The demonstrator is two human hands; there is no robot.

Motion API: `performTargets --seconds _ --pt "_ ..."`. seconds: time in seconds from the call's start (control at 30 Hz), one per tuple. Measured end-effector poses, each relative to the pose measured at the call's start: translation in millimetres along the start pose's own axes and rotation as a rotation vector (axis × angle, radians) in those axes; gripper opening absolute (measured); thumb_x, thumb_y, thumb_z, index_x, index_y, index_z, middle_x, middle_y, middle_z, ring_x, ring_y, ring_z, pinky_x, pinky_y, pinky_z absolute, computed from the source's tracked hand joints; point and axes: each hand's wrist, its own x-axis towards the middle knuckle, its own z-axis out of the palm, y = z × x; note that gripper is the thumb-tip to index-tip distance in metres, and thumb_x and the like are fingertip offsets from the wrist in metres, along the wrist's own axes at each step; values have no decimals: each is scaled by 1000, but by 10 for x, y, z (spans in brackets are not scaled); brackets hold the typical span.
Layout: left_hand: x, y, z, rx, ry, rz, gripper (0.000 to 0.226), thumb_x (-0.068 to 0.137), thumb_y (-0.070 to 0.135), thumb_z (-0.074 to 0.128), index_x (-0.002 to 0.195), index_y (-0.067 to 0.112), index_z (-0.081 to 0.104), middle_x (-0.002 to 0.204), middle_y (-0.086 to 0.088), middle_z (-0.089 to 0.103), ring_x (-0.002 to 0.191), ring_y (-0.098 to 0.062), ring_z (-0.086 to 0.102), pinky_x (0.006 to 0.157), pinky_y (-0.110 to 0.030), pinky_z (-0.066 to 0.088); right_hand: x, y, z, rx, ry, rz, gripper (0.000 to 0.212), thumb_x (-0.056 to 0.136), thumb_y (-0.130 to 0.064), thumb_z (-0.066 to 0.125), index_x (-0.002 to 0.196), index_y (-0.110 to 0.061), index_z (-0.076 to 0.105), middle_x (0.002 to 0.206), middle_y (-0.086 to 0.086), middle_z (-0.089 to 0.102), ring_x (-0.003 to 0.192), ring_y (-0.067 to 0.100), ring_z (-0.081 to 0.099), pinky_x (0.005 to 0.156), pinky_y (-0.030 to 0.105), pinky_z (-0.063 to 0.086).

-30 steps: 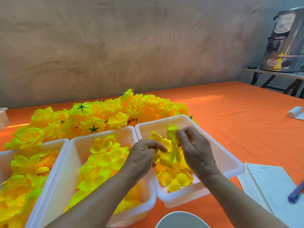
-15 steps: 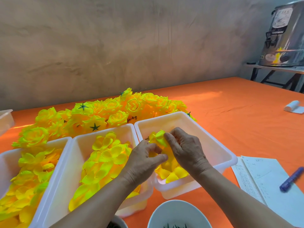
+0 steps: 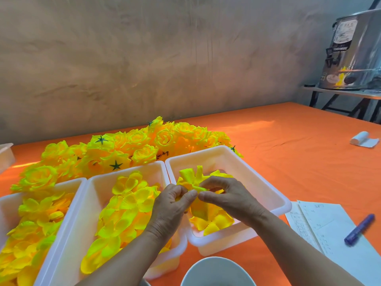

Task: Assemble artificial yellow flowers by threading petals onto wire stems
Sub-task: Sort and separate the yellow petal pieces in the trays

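This looks like a small handcraft workshop for piece work. The left hand point(image 3: 171, 205) and the right hand point(image 3: 228, 197) pinch a petal cluster point(image 3: 190, 178) over the right tray point(image 3: 247, 172). To the left of the grip stand the middle tray point(image 3: 99, 203) and the left tray point(image 3: 61, 183), both full of loose yellow petals. Beyond the grip, many finished flowers point(image 3: 123, 149) are heaped on the orange tablecloth point(image 3: 288, 151). To the right of the grip lie ruled sheets point(image 3: 321, 223) with handwriting and a blue marker point(image 3: 359, 229). Far beyond, to the right, a big steel urn point(image 3: 354, 54) stands on a side table point(image 3: 340, 93). The wall point(image 3: 144, 58) is bare, rough plaster.
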Motion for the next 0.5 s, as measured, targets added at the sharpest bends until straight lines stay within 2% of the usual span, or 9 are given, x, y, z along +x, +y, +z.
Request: performTargets --seconds 0.07,0.1,0.2,0.23,0.3,0.37,0.5 --pt "-10 16 1 27 1 25 32 78 39 71 57 21 54 68 2 52 63 -15 52 65 -35 43 4 3 -14 49 100 23 4 84 -22 70 85 -19 71 85 4 69 78 12 60 79 37 50" --pt "-18 27 4 58 3 45 29 73 42 67 57 22 53 69 2 52 66 -17 52 67 -37 43 11 10 -20 47 176 40 5 86 -22 67 84 -18 69 84 8 68 75 16 60 74 38 53" --pt "-32 45 20 127 11 98 30 63 54 59 55 27 50 68 4 50 67 -16 48 65 -35 40 17 42 -23 108 372 86 12 91 -22 58 81 -16 62 80 11 66 63 20 65 52 26 52" --pt "-33 46 22 133 13 108 31 60 57 55 55 27 50 67 4 49 67 -16 48 65 -34 39 17 52 -21 124 404 93 13 93 -23 56 82 -17 61 78 8 67 58 20 66 49 26 52" --pt "-31 40 20 128 14 119 30 58 57 52 54 28 49 67 5 48 66 -15 47 63 -32 38 21 69 -15 143 443 108 15 95 -26 54 84 -18 59 75 2 68 51 19 67 50 34 54" --pt "-27 32 14 115 2 122 29 57 56 51 53 27 49 67 5 48 65 -15 47 63 -31 37 43 88 -18 219 506 131 15 96 -27 51 86 -18 57 75 2 68 52 22 68 56 40 56" --pt "-30 26 13 67 -9 99 30 56 54 53 52 24 51 67 -1 49 65 -17 47 65 -37 39 62 122 -61 314 692 153 17 98 -31 49 84 -22 53 71 5 69 51 22 69 62 37 54"
